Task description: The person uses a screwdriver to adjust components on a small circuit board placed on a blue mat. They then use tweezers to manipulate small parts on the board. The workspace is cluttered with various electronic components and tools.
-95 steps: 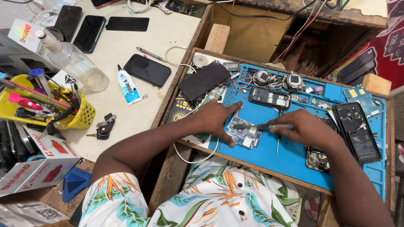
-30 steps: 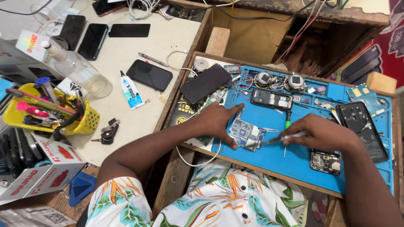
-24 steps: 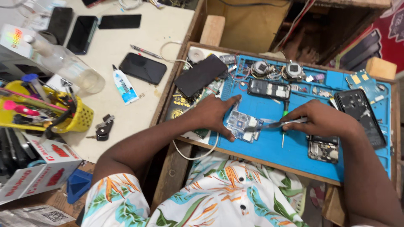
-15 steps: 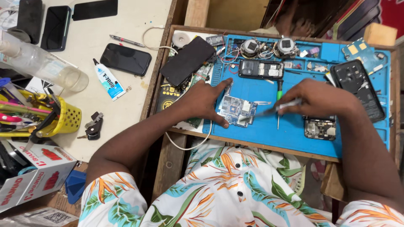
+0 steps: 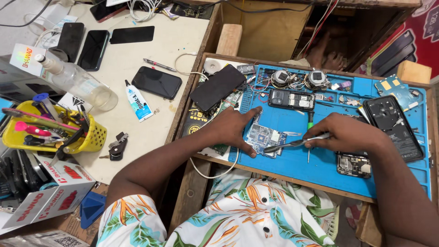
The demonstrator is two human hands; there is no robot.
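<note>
Head view: right hand [image 5: 350, 135] pinches tweezers [image 5: 292, 143], long axis horizontal, tips left on circuit board [image 5: 265, 137]; left hand [image 5: 233, 128] spread.

The setting is a mobile phone repair workshop. A blue silicone repair mat [image 5: 320, 160] covers a wooden tray and carries opened black phones [image 5: 395, 126], a bare green circuit board [image 5: 264, 137] and small loose components. On the adjoining pale worktop [image 5: 137, 59] lie several black intact phones [image 5: 156, 82], a white glue tube [image 5: 137, 100] and a yellow plastic basket of hand tools [image 5: 91, 139].
</note>
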